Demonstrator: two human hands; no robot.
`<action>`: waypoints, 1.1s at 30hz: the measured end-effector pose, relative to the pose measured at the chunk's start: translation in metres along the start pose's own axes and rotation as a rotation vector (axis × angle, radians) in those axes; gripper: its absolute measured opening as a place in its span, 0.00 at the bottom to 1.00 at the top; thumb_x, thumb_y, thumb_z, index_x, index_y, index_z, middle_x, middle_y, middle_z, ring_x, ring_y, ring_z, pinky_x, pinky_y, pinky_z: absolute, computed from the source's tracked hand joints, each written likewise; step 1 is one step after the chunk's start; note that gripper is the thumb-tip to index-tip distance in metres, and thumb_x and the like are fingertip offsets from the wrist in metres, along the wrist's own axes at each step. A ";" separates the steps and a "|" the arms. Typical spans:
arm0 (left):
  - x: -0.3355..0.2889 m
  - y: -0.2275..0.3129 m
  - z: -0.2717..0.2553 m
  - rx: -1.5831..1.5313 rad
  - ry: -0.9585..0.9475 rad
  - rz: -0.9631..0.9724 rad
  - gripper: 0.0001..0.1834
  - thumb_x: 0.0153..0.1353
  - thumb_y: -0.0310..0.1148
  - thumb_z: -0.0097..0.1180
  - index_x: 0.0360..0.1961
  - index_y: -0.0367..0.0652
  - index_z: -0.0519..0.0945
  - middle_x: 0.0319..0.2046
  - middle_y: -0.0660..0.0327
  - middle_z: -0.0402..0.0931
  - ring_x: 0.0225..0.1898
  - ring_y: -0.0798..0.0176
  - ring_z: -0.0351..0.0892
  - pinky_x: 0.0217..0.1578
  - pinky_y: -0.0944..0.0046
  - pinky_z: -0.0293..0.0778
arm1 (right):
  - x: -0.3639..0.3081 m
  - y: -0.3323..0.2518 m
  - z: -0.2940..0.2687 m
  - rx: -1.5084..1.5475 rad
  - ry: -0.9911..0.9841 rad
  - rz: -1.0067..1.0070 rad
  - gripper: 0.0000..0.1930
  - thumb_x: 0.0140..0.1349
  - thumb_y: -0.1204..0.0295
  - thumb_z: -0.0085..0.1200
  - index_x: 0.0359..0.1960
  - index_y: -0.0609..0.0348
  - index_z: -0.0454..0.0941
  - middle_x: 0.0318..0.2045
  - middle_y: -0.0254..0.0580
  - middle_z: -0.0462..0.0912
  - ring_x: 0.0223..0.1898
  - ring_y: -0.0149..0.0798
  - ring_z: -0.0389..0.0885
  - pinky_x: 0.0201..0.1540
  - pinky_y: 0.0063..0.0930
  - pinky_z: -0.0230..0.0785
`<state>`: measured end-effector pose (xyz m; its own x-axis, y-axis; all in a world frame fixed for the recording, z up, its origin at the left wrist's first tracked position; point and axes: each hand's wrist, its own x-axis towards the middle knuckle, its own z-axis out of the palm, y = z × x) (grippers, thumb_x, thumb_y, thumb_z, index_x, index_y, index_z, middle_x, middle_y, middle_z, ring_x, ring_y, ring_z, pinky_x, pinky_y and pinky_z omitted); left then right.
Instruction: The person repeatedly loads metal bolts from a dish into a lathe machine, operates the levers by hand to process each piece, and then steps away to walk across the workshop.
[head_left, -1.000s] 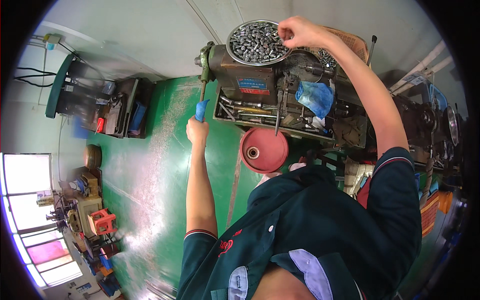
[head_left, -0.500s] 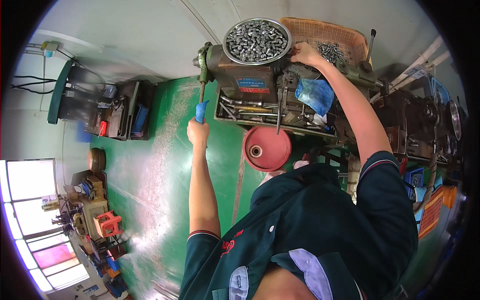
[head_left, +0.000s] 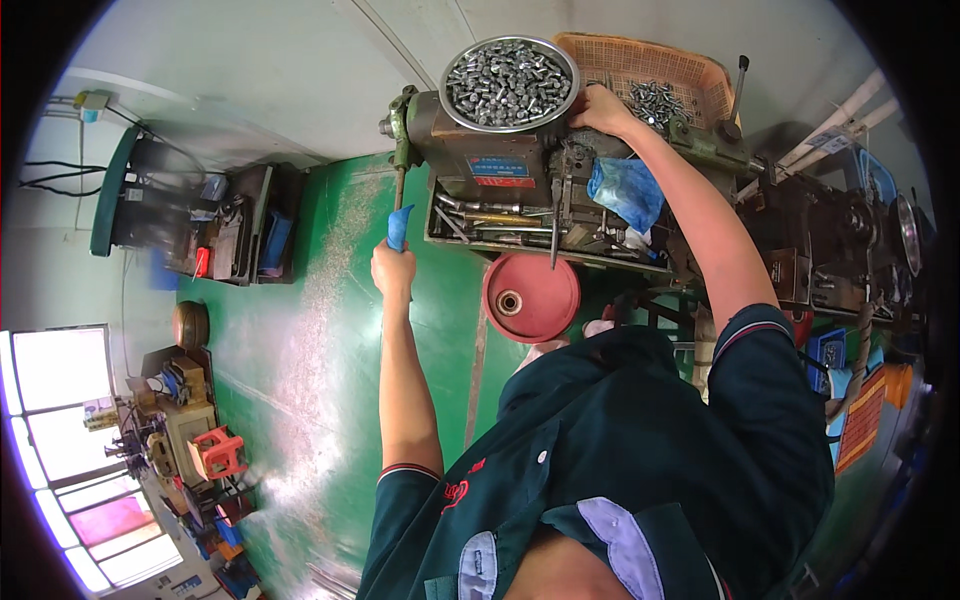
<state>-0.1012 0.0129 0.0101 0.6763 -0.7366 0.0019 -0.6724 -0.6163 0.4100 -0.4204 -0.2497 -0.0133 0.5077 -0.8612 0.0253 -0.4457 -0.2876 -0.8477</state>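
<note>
My left hand is closed round the lower end of a lever whose grip is wrapped in blue. That lever hangs from the left end of a small bench lathe. My right hand reaches in beside the lathe's head, its fingers bent together at the spindle; whatever they pinch is hidden. Left of it, on top of the machine, stands a round metal bowl heaped with short metal bolts. Behind and right of that hand lies an orange plastic basket with more metal parts.
Under my right forearm a blue cloth lies on the lathe. Its tray holds rods and tools. Below stands a red round drum or stool. Another machine is to the right; a red stool stands far left.
My right hand has shifted slightly left, closer to the spindle, and its fingers sit lower behind the bowl's edge. The left hand keeps its hold on the lever, almost unmoved.
</note>
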 end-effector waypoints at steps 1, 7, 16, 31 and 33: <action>0.001 0.000 0.000 0.018 -0.004 -0.002 0.09 0.43 0.33 0.51 0.28 0.45 0.76 0.25 0.51 0.74 0.30 0.48 0.73 0.31 0.55 0.68 | -0.001 0.000 0.000 -0.014 0.002 0.005 0.12 0.34 0.73 0.56 0.25 0.61 0.77 0.24 0.42 0.78 0.29 0.37 0.76 0.35 0.25 0.66; 0.038 -0.034 -0.009 0.214 0.023 0.009 0.09 0.43 0.34 0.52 0.28 0.46 0.77 0.25 0.51 0.74 0.30 0.48 0.74 0.31 0.55 0.69 | -0.005 -0.012 -0.001 -0.062 0.017 0.042 0.12 0.33 0.73 0.57 0.25 0.60 0.77 0.25 0.41 0.78 0.30 0.37 0.76 0.36 0.26 0.66; 0.072 -0.065 -0.018 0.243 -0.010 0.077 0.08 0.42 0.30 0.49 0.27 0.49 0.78 0.26 0.52 0.75 0.31 0.51 0.74 0.32 0.58 0.69 | -0.005 -0.006 -0.090 -0.575 0.127 0.045 0.11 0.42 0.64 0.49 0.24 0.58 0.76 0.24 0.49 0.76 0.29 0.45 0.75 0.33 0.35 0.66; 0.072 -0.065 -0.019 0.242 -0.002 0.076 0.08 0.43 0.33 0.50 0.28 0.48 0.77 0.26 0.52 0.74 0.31 0.51 0.74 0.31 0.57 0.69 | -0.216 0.061 -0.214 -1.304 0.620 0.472 0.28 0.51 0.44 0.34 0.35 0.56 0.74 0.41 0.41 0.71 0.49 0.40 0.62 0.48 0.43 0.53; 0.076 -0.068 -0.017 0.211 -0.020 0.114 0.09 0.44 0.34 0.51 0.28 0.47 0.77 0.25 0.51 0.74 0.31 0.50 0.74 0.31 0.57 0.68 | -0.240 0.038 -0.210 -1.309 0.587 0.501 0.29 0.50 0.43 0.35 0.34 0.56 0.74 0.37 0.43 0.74 0.46 0.41 0.66 0.46 0.42 0.56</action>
<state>0.0012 0.0037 -0.0023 0.5880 -0.8086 0.0183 -0.7932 -0.5721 0.2086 -0.7143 -0.1417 0.0594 -0.1057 -0.9289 0.3549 -0.9586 0.1901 0.2122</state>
